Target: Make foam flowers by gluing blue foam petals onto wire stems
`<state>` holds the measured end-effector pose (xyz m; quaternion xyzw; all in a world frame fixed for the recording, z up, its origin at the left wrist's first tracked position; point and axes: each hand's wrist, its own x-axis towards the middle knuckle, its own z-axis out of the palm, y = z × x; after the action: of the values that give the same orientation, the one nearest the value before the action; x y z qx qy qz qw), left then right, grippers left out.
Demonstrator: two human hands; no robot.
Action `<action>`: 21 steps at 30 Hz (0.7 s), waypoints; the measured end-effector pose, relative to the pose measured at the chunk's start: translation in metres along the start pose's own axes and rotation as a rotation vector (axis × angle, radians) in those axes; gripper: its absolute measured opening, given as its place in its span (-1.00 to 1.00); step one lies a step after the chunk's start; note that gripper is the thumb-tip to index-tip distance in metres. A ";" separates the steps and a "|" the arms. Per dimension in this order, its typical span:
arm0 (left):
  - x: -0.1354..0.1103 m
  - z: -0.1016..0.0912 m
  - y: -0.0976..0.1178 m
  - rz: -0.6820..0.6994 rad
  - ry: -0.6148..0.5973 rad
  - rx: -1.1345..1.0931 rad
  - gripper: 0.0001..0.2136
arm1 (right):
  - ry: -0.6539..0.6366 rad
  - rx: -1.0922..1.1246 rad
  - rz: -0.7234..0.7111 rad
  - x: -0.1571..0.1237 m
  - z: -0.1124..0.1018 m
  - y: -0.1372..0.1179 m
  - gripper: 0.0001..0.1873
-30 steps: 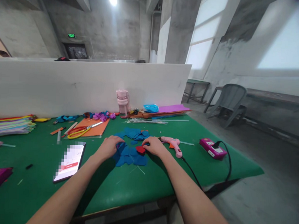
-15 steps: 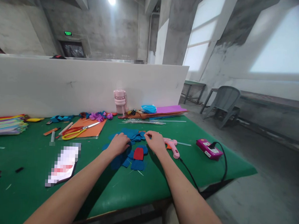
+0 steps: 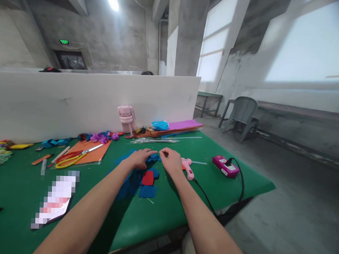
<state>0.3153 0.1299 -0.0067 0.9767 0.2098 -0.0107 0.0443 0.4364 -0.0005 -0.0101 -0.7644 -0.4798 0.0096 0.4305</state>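
Observation:
Over the blue felt-like pieces [image 3: 147, 192] on the green table, my left hand [image 3: 137, 158] is open, its fingers stretched to the right. Close by its fingertips, my right hand [image 3: 169, 160] is closed in a pinch; what it holds, if anything, is too small to make out. A bunched blue piece [image 3: 152, 158] lies under and between the hands. Nearer to me a red piece [image 3: 148, 178] rests on blue ones. Just right of my right hand lies a pink glue gun [image 3: 188, 169], partly hidden by that hand.
Scissors [image 3: 82, 153] lie on an orange sheet [image 3: 101, 154] at the left, with a phone [image 3: 57, 201] nearer me. A purple power strip [image 3: 226, 166] with a black cable sits at the right. A pink bottle [image 3: 126, 118] stands against the white partition [image 3: 89, 98].
The view has swung slightly right, so things sit further left. My left hand's fingers have stretched out toward my right hand, which keeps its pinch.

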 end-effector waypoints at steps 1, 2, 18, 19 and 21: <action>0.002 0.003 -0.001 -0.016 0.009 0.009 -0.31 | -0.003 -0.006 -0.005 -0.001 -0.001 0.001 -0.78; 0.003 0.004 -0.003 -0.041 0.028 0.017 -0.40 | -0.006 -0.009 -0.008 -0.001 -0.002 0.001 -0.77; -0.145 -0.039 -0.012 -0.093 0.129 -0.227 -0.48 | -0.162 -0.138 -0.039 -0.002 -0.001 0.010 -0.74; -0.150 -0.038 -0.016 -0.172 0.192 -0.217 -0.53 | -0.189 -0.149 -0.049 -0.003 0.002 0.010 -0.75; -0.158 -0.031 -0.026 -0.327 0.266 -0.171 -0.59 | -0.246 -0.175 -0.075 -0.006 0.010 0.011 -0.77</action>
<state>0.1608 0.0923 0.0282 0.9152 0.3694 0.1288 0.0964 0.4370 -0.0007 -0.0266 -0.7737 -0.5560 0.0452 0.3004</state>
